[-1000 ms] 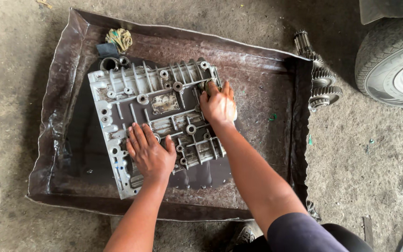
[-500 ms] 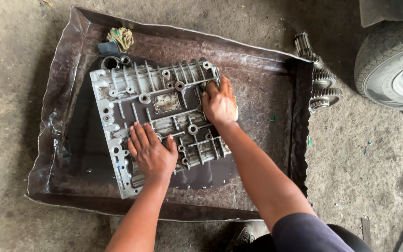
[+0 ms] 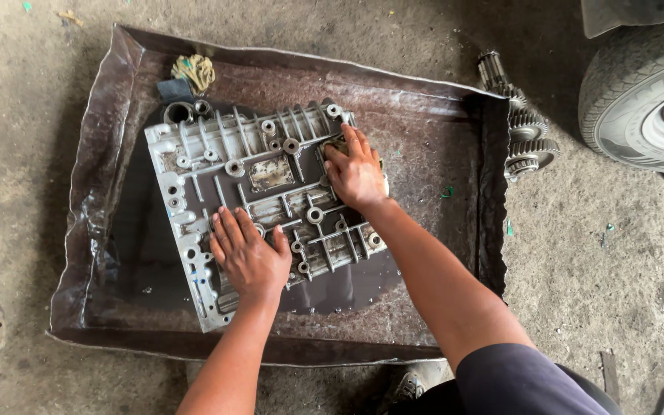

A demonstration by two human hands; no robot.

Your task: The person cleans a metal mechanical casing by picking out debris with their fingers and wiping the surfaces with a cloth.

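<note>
- The casting [image 3: 270,192], a grey ribbed metal plate with bosses and channels, lies flat in a dark, oily metal tray [image 3: 432,123] on the concrete floor [image 3: 593,277].
- The left hand [image 3: 249,255] rests palm-down on the casting's lower middle, fingers spread wide and flat, gripping nothing.
- The right hand [image 3: 356,173] presses on the casting's upper right part, fingers curled over a small pale pad [image 3: 337,144]; most of the pad is hidden, so its kind cannot be told.
- A wad of yellowish rag [image 3: 194,73] lies in the tray's far left corner, just beyond the casting.
- A gear shaft [image 3: 520,127] lies on the floor just outside the tray's right rim.
- A tyre [image 3: 639,100] stands at the upper right, near the gear shaft.
- The casting's near left corner reaches close to the tray's front wall.
</note>
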